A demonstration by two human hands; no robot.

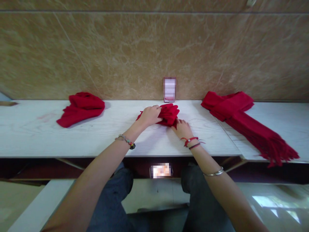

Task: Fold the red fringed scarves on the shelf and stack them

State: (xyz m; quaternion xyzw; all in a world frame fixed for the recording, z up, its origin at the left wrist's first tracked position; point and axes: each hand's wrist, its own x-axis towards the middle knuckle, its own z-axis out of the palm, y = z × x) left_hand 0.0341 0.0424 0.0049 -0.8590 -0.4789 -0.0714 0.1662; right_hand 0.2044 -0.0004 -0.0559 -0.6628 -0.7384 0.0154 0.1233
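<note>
A small folded red scarf [169,114] lies at the middle of the white table [101,135]. My left hand [150,116] rests on its left side with the fingers curled over the cloth, gripping it. My right hand [182,128] presses on the scarf's near right edge, fingers bent down against the fabric. Both wrists wear bracelets.
A bundled red scarf [82,108] sits at the left of the table. A long red scarf with fringes [246,124] lies at the right, hanging over the front edge. A small card [169,89] leans on the marble wall. A phone [161,170] lies between my knees.
</note>
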